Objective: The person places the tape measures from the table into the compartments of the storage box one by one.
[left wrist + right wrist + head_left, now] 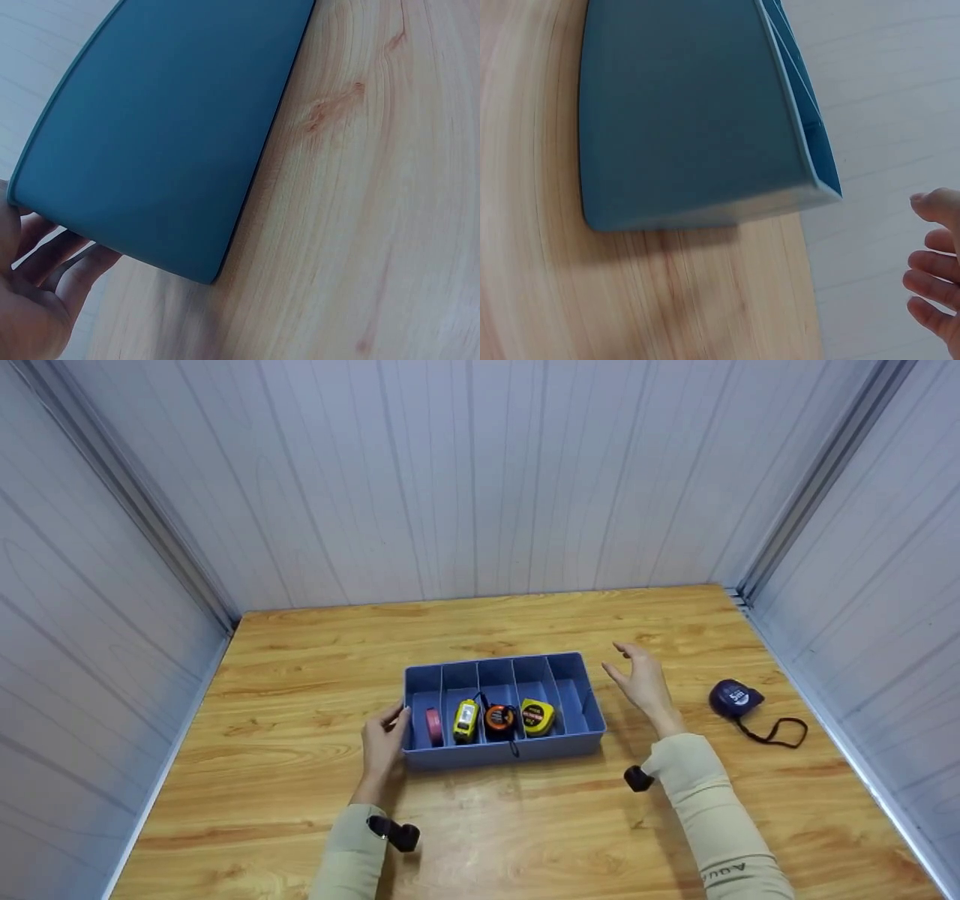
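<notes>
A blue divided box (502, 748) sits on the table, its compartments side by side. From left to right it holds a pink tape measure (434, 727), a yellow one with a pale face (466, 721), a black-and-orange tape measure (499, 721) and a yellow-and-black tape measure (538, 717). My left hand (383, 740) touches the box's left end, fingers against the outer wall near the rim. Off the box's right end, my right hand (643, 684) hovers with thumb and fingers spread, holding nothing. In the right wrist view, these fingers (934, 289) are apart from the box.
A dark blue tape measure (733, 699) with a black wrist cord (784, 733) lies on the wood-grain table (300, 675), right of my right hand. Pale panelled walls (480, 487) enclose the table at the back and both sides.
</notes>
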Demonstrator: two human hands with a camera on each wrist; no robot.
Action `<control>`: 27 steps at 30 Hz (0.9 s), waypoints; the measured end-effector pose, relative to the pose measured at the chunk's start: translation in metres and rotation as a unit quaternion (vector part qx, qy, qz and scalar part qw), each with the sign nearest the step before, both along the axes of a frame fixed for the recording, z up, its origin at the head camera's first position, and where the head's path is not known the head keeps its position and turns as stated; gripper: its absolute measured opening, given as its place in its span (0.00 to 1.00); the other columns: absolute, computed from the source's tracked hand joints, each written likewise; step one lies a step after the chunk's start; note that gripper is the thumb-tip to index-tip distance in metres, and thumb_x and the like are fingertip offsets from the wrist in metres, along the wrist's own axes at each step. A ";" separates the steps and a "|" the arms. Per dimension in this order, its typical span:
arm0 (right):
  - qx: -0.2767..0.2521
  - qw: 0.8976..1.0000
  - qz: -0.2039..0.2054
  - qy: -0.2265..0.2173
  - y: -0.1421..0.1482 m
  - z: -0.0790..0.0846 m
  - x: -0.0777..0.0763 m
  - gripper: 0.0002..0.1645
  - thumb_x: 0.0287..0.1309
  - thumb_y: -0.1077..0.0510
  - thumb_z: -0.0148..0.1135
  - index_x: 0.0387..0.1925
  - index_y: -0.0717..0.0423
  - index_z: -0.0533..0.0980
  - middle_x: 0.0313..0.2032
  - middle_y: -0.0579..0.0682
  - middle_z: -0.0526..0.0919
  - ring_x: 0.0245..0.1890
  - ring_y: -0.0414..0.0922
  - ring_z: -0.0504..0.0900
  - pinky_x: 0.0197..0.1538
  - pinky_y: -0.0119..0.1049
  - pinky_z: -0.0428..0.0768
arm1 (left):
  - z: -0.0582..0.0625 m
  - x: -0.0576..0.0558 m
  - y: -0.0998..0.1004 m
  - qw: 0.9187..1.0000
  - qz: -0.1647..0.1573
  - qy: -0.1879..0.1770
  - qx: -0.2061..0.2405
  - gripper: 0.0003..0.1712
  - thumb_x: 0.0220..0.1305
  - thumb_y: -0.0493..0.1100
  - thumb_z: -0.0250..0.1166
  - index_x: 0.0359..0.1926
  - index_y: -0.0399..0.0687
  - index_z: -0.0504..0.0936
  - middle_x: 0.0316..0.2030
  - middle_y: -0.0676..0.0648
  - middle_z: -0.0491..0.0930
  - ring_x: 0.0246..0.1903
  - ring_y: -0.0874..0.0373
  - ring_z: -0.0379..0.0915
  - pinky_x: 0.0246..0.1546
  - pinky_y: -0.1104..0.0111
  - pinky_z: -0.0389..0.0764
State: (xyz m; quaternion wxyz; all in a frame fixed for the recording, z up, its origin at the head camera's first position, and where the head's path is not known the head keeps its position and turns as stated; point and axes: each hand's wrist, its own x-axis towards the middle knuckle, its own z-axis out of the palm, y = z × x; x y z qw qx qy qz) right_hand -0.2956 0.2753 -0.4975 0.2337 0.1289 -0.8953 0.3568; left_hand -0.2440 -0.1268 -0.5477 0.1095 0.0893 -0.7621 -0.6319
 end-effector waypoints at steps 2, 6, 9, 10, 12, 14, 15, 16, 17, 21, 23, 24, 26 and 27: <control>0.013 1.000 -0.011 -0.023 0.003 0.002 0.001 0.23 0.51 0.60 0.61 0.45 0.72 0.72 0.42 0.67 0.76 0.41 0.61 0.73 0.44 0.52 0.70 | 0.000 0.000 0.000 1.000 0.000 0.000 -0.003 0.18 0.59 0.38 0.58 0.49 0.34 0.76 0.45 0.37 0.76 0.42 0.51 0.73 0.43 0.65 0.74; 0.028 0.998 -0.035 -0.047 0.010 0.003 0.001 0.23 0.51 0.61 0.62 0.47 0.73 0.71 0.44 0.67 0.75 0.42 0.60 0.73 0.45 0.50 0.71 | 0.001 0.002 0.000 1.000 0.001 0.000 -0.015 0.18 0.59 0.39 0.58 0.49 0.34 0.76 0.45 0.37 0.76 0.41 0.51 0.73 0.42 0.65 0.74; 0.025 0.997 -0.045 -0.049 0.015 0.002 0.001 0.24 0.50 0.61 0.62 0.47 0.73 0.71 0.44 0.67 0.75 0.43 0.60 0.73 0.45 0.51 0.71 | 0.002 0.002 0.001 1.000 0.000 0.004 -0.019 0.18 0.59 0.39 0.58 0.49 0.34 0.76 0.45 0.37 0.76 0.43 0.51 0.73 0.44 0.63 0.73; 0.026 0.997 -0.047 -0.049 0.017 0.002 0.001 0.24 0.50 0.61 0.62 0.48 0.73 0.71 0.44 0.68 0.75 0.43 0.61 0.73 0.45 0.51 0.71 | 0.001 0.002 0.000 1.000 0.000 0.006 -0.020 0.18 0.59 0.39 0.58 0.49 0.33 0.75 0.45 0.37 0.76 0.43 0.51 0.72 0.44 0.63 0.73; 0.028 0.997 -0.052 -0.053 0.020 0.001 0.000 0.25 0.51 0.61 0.62 0.48 0.73 0.70 0.45 0.68 0.74 0.43 0.61 0.73 0.45 0.52 0.71 | 0.002 0.002 0.001 1.000 -0.001 0.007 -0.019 0.18 0.59 0.38 0.58 0.49 0.34 0.76 0.45 0.38 0.76 0.43 0.51 0.72 0.45 0.62 0.73; 0.029 0.996 -0.057 -0.062 0.023 0.001 0.000 0.25 0.52 0.60 0.61 0.49 0.72 0.70 0.46 0.68 0.74 0.44 0.61 0.72 0.45 0.52 0.71 | 0.001 0.002 0.001 1.000 -0.002 0.009 -0.020 0.18 0.59 0.38 0.58 0.49 0.33 0.76 0.45 0.37 0.76 0.44 0.51 0.72 0.44 0.62 0.73; 0.031 0.995 -0.059 -0.068 0.025 0.000 0.000 0.26 0.52 0.60 0.61 0.50 0.72 0.69 0.46 0.68 0.73 0.44 0.62 0.72 0.46 0.52 0.70 | 0.001 0.002 0.001 1.000 -0.001 0.009 -0.019 0.18 0.59 0.38 0.58 0.49 0.33 0.76 0.45 0.37 0.76 0.43 0.51 0.72 0.44 0.63 0.73; 0.032 0.995 -0.061 -0.073 0.027 -0.001 0.000 0.26 0.53 0.60 0.60 0.51 0.72 0.69 0.47 0.68 0.73 0.45 0.62 0.71 0.46 0.53 0.70 | 0.001 0.002 0.001 1.000 -0.001 0.008 -0.017 0.17 0.59 0.38 0.58 0.49 0.33 0.76 0.45 0.37 0.76 0.43 0.51 0.72 0.44 0.63 0.73; 0.031 0.994 -0.064 -0.079 0.029 -0.002 -0.001 0.26 0.53 0.59 0.60 0.51 0.71 0.68 0.47 0.68 0.72 0.45 0.62 0.71 0.46 0.53 0.70 | 0.001 0.002 0.001 1.000 -0.001 0.008 -0.014 0.17 0.59 0.38 0.58 0.49 0.33 0.76 0.45 0.37 0.76 0.43 0.51 0.73 0.44 0.63 0.74; 0.029 0.993 -0.073 -0.090 0.038 -0.005 -0.001 0.27 0.54 0.59 0.59 0.52 0.71 0.68 0.48 0.69 0.72 0.47 0.62 0.70 0.47 0.53 0.70 | 0.001 0.002 0.001 1.000 -0.001 0.003 -0.005 0.18 0.59 0.38 0.58 0.49 0.33 0.75 0.46 0.36 0.76 0.43 0.51 0.72 0.43 0.65 0.74; 0.023 0.992 -0.078 -0.096 0.042 -0.006 -0.001 0.27 0.54 0.59 0.59 0.52 0.71 0.67 0.49 0.69 0.71 0.47 0.62 0.70 0.47 0.53 0.69 | 0.001 0.002 0.001 1.000 -0.001 -0.001 0.002 0.18 0.60 0.38 0.58 0.50 0.33 0.75 0.46 0.36 0.75 0.43 0.51 0.72 0.43 0.65 0.74; 0.020 0.992 -0.080 -0.099 0.044 -0.006 -0.001 0.27 0.54 0.59 0.59 0.53 0.72 0.67 0.49 0.69 0.71 0.47 0.63 0.69 0.48 0.53 0.69 | 0.001 0.002 0.001 1.000 0.000 -0.004 0.002 0.18 0.60 0.38 0.58 0.50 0.33 0.75 0.46 0.36 0.75 0.43 0.51 0.72 0.43 0.65 0.74; 0.016 0.990 -0.085 -0.107 0.048 -0.007 0.000 0.28 0.54 0.59 0.59 0.53 0.72 0.66 0.49 0.69 0.70 0.48 0.63 0.69 0.48 0.53 0.69 | 0.001 0.002 0.001 1.000 0.001 -0.008 0.002 0.18 0.60 0.39 0.58 0.50 0.34 0.75 0.46 0.36 0.75 0.42 0.51 0.72 0.43 0.66 0.73; 0.014 0.990 -0.086 -0.111 0.050 -0.008 0.000 0.28 0.54 0.60 0.59 0.53 0.73 0.66 0.50 0.70 0.70 0.49 0.63 0.68 0.49 0.53 0.68 | 0.001 0.002 0.001 1.000 0.001 -0.009 0.003 0.18 0.60 0.39 0.58 0.50 0.34 0.75 0.46 0.36 0.75 0.42 0.51 0.72 0.43 0.66 0.73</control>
